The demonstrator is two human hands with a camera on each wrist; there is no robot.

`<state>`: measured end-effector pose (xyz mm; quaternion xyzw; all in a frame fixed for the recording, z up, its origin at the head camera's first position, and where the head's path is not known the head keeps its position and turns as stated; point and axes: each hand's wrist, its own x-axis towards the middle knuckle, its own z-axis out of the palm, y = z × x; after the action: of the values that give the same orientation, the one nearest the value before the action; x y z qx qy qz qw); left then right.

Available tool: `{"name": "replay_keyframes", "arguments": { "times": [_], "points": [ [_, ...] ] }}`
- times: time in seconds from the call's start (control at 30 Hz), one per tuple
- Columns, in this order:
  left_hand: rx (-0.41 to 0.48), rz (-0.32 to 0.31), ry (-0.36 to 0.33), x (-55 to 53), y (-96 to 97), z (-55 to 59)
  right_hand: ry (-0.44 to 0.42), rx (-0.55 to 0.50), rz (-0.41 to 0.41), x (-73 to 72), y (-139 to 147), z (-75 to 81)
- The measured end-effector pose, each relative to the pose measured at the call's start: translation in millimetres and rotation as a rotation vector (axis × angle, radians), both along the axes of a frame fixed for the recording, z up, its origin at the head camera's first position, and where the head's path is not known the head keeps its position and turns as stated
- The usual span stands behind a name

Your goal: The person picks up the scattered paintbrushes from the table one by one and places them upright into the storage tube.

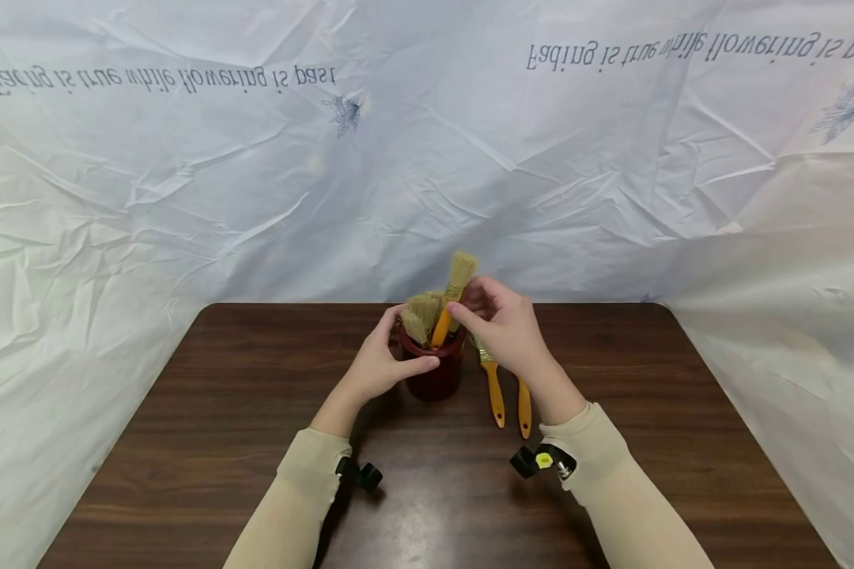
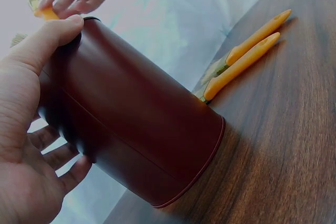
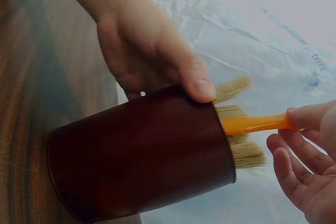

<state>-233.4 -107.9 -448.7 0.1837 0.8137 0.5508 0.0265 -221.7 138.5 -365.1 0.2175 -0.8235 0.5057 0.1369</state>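
Observation:
A dark red cylindrical cup (image 1: 434,379) stands on the table with several paintbrushes in it, their pale bristles (image 1: 424,307) up. My left hand (image 1: 380,363) grips the cup near its rim, thumb along the front and fingers around the far side. Between thumb and fingers, my right hand (image 1: 508,320) pinches a paintbrush (image 3: 254,124) by its orange handle. Its bristles point up above the others, and the handle's lower end is inside the cup, hidden by the wall in the right wrist view.
Two more paintbrushes with orange handles lie on the table right of the cup, one nearer it (image 1: 495,395) and one under the right forearm (image 1: 524,407). Behind the dark wooden table (image 1: 256,442) hangs a white printed sheet (image 1: 398,158).

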Motion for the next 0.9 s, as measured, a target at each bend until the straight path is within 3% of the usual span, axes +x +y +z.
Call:
{"name": "replay_keyframes", "arguments": {
  "times": [0.17, 0.4, 0.9],
  "points": [
    [0.004, -0.006, 0.002, -0.5, -0.5, -0.5, 0.011, 0.1, -0.005, 2.0, -1.8, -6.1],
    [0.003, -0.002, -0.005, -0.5, 0.0, -0.6, -0.042, 0.2, -0.061, 4.0, 2.1, -19.2],
    [0.012, -0.005, 0.008, -1.1, -0.4, -1.5, -0.048, 0.14, -0.102, 5.7, 20.4, -33.7]
  ]
}}
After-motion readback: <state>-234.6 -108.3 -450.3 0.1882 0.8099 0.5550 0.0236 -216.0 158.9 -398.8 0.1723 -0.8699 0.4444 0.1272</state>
